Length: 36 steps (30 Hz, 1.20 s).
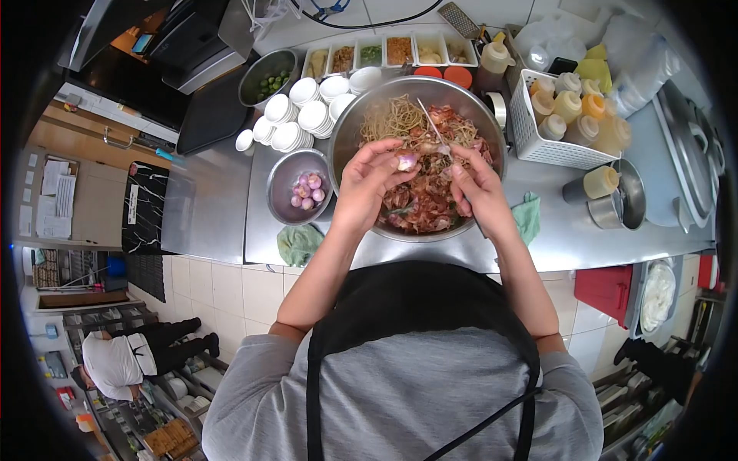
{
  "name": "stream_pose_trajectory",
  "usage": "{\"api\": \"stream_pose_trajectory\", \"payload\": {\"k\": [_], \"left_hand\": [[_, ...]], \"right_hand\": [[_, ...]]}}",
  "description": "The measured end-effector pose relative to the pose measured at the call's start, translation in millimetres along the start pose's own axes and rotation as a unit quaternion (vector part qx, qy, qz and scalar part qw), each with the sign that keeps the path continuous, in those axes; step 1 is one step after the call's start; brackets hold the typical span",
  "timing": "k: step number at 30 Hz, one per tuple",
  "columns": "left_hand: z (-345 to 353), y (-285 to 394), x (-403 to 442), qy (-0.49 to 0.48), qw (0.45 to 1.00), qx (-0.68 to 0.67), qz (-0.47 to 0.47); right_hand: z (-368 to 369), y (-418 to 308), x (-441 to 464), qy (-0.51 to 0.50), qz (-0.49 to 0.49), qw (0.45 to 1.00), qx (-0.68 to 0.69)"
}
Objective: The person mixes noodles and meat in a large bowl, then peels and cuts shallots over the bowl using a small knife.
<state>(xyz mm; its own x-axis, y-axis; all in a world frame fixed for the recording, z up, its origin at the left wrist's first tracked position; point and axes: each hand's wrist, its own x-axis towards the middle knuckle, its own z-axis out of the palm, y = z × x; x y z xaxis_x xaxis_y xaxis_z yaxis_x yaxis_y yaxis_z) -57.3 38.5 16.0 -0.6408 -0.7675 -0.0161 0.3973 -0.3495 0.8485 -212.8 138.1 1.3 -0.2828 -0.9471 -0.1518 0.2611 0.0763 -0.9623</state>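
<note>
Over a large steel bowl (336, 165), my left hand (369, 180) pinches a pale purple shallot (407, 161) between its fingertips. My right hand (480, 188) is closed around a small knife (428, 119), whose thin blade points up and away from me; the grip is mostly hidden by the fingers. A pale scrap clings near the blade's base. Inside the large bowl lie reddish-brown papery skins (419, 203) and a heap of stringy tan roots (388, 123). To the left, a smaller steel bowl (275, 192) holds several peeled shallots (307, 188).
Green cloths (300, 244) (526, 217) lie either side of the large bowl. Behind it stand white cup stacks (314, 115), a bowl of green limes (273, 83) and ingredient tubs (370, 55). A white basket (530, 131) of squeeze bottles is at right. Another person (119, 361) stands behind, lower left.
</note>
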Motion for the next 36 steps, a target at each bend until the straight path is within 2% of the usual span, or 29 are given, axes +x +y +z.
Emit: {"api": "stream_pose_trajectory", "payload": {"k": [3, 6, 7, 9, 10, 12, 13, 20, 25, 29, 31, 33, 35, 36], "left_hand": [[-2, 2, 0, -0.020, 0.999, -0.023, -0.027], [3, 0, -2, -0.028, 0.999, 0.031, -0.002], [3, 0, -3, -0.028, 0.999, 0.031, -0.003], [3, -1, -3, -0.027, 0.998, 0.058, -0.012], [2, -1, -3, -0.026, 0.998, 0.058, -0.013], [-1, 0, -2, -0.042, 0.996, 0.074, -0.013], [-3, 0, -2, -0.041, 0.996, 0.074, -0.014], [-6, 4, -3, -0.066, 0.994, 0.090, -0.013], [-4, 7, -6, -0.060, 0.995, 0.073, -0.026], [-2, 7, -6, -0.053, 0.996, 0.068, -0.023], [-2, 6, -6, -0.046, 0.996, 0.074, -0.019], [0, 6, -6, -0.044, 0.991, 0.128, -0.002], [0, 5, -5, -0.044, 0.992, 0.117, -0.004], [0, 6, -6, -0.043, 0.993, 0.105, -0.004]], "right_hand": [[-6, -1, 2, 0.060, -0.020, 0.989, -0.134], [-1, 3, -1, 0.073, -0.069, 0.981, -0.164], [2, -2, -5, 0.073, -0.068, 0.981, -0.164], [9, -16, -14, -0.041, -0.024, 0.994, -0.094], [11, -16, -14, -0.041, -0.023, 0.994, -0.094], [14, -15, -14, -0.136, -0.052, 0.986, -0.077], [16, -16, -15, -0.144, -0.043, 0.987, -0.062], [7, -14, -11, -0.162, 0.018, 0.986, -0.016], [5, -10, -10, -0.123, 0.020, 0.992, 0.031], [12, -7, -13, -0.102, -0.002, 0.994, 0.028], [16, -16, -17, -0.130, -0.007, 0.991, -0.040], [17, -19, -18, -0.133, -0.001, 0.990, -0.044], [14, -18, -16, -0.136, 0.005, 0.989, -0.048], [9, -15, -14, -0.146, 0.018, 0.989, -0.006]]}}
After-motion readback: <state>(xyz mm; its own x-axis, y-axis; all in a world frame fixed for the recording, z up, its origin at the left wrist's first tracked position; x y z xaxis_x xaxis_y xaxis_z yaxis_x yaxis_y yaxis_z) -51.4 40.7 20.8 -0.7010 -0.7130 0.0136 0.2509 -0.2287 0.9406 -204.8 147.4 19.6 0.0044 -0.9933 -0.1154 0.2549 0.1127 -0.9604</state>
